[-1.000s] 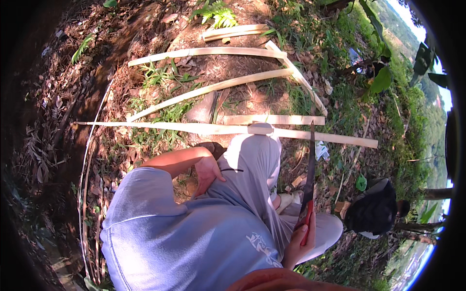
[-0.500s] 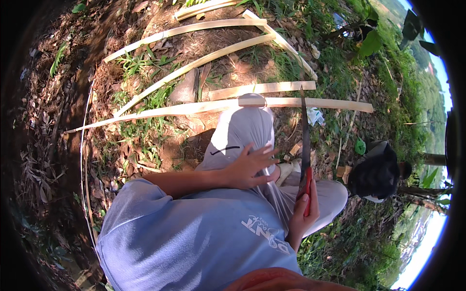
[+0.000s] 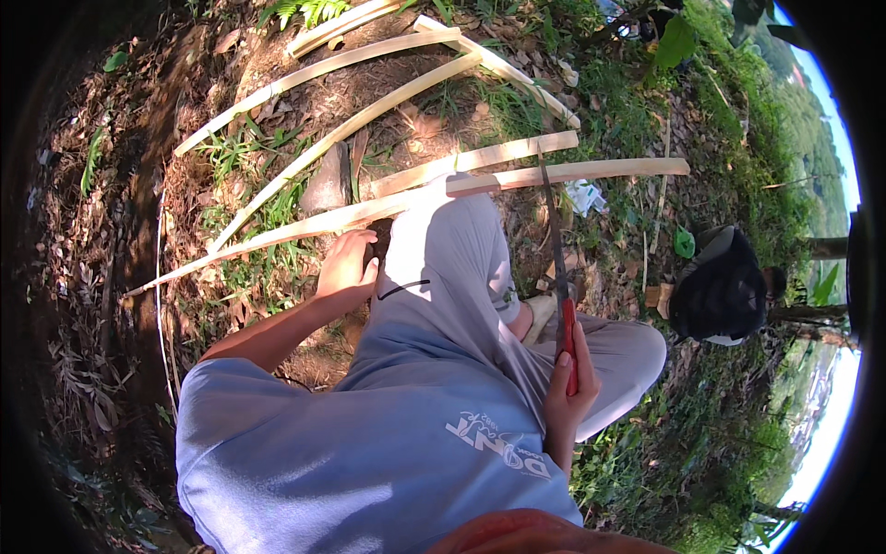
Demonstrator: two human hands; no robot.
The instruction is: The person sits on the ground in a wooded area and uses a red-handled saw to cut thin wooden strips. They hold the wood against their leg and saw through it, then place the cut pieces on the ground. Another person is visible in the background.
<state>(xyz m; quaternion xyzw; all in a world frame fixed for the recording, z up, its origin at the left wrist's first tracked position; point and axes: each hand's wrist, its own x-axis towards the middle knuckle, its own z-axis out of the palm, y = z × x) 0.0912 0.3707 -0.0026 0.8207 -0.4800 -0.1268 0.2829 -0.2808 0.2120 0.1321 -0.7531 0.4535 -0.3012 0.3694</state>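
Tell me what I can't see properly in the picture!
All in the head view:
- Part of the long, dark-bladed tool's red handle: behind the right hand.
- The dark blade's edge: too small to tell if it has teeth.
- The left hand's palm: hidden by the back of the hand.
- The leafy green fern's top: cut off by the upper edge.

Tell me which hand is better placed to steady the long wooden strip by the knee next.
Probably the left hand: it is close to the long wooden strip, beside the knee, and no tool shows in it. The right hand holds the red-handled blade.
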